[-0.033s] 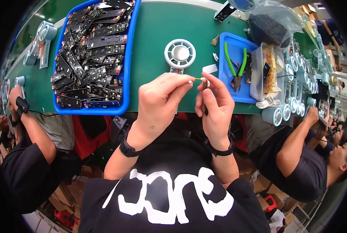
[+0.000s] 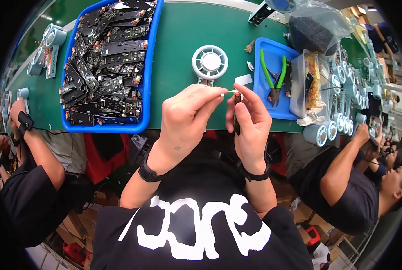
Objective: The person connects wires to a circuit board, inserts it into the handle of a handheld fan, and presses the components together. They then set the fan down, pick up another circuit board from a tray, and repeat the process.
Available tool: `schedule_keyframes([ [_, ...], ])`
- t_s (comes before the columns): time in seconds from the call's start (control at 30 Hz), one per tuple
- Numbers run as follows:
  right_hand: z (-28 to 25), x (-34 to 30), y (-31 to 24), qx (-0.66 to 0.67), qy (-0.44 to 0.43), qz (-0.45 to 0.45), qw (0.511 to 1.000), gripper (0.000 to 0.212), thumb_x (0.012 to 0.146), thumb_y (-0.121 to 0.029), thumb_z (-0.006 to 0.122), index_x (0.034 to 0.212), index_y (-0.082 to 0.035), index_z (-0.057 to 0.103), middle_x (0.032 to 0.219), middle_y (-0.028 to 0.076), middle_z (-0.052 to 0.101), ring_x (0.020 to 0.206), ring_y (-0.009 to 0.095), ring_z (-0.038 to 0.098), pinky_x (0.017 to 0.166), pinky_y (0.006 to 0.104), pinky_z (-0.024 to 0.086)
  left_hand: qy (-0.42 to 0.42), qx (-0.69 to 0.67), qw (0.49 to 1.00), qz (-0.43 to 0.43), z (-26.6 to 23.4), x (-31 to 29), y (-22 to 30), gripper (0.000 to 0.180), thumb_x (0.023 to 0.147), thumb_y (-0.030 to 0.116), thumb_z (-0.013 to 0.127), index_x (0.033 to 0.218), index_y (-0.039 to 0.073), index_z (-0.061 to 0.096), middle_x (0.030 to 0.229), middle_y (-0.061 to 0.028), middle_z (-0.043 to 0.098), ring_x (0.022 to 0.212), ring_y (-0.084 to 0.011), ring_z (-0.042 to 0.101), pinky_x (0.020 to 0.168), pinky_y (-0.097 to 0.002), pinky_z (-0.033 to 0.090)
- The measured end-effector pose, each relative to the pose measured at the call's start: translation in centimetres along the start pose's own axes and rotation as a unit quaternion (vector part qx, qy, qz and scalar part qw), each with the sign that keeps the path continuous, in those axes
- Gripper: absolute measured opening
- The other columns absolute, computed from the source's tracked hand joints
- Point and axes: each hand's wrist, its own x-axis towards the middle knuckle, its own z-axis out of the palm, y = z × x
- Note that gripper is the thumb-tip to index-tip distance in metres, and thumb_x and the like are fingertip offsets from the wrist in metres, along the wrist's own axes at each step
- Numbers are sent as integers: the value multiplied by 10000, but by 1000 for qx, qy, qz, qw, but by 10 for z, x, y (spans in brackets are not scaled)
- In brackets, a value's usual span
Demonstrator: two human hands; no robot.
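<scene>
The work is only partly advanced, it seems: a yellow wire (image 2: pixel 230 92) reaches the top of a dark circuit board (image 2: pixel 237 126), but whether it is fully joined there one cannot tell. The left hand (image 2: pixel 183 112) pinches a small white end piece (image 2: pixel 222 95) between thumb and forefinger; the right hand (image 2: pixel 251 123) grasps the board upright, its fingers bent around it. Just beyond them, a pale blue round fan (image 2: pixel 210 62) lies on the green table (image 2: pixel 178 27), its lower end partly covered by the hands. Many loose boards (image 2: pixel 106 85) fill the large blue tray (image 2: pixel 150 67) at the left. At the right, green-handled cutters (image 2: pixel 274 91) rest in a smaller blue tray (image 2: pixel 273 46), beside a clear container (image 2: pixel 298 102), and more fans (image 2: pixel 320 133) stand close together. Co-workers sit on both sides, and cartons are under the table.
</scene>
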Motion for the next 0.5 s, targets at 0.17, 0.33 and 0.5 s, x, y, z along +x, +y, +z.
schedule_keyframes([
  [0.17,2,2,7,0,11,-47,999,347,1014,-76,573,1352,5,558,1039,79,655,768,99,570,597,218,449,3,16,1000,-13,3,-3,2,98,849,-13,725,944,0,702,838,-122,706,718,-236,680,621,-321,531],
  [0.33,-6,2,11,-20,-2,-75,997,331,999,-39,577,1325,17,574,1083,97,670,841,121,599,662,251,481,17,44,999,-19,6,-4,2,108,848,-33,732,950,-3,712,826,-84,690,658,-145,601,552,-260,457],
  [0.5,-2,3,10,-31,14,-108,994,319,979,-12,596,1296,23,589,1091,96,674,877,135,613,705,266,498,14,69,996,48,8,-2,-1,116,827,-24,755,929,5,709,822,-77,682,649,-152,591,527,-255,442],
])
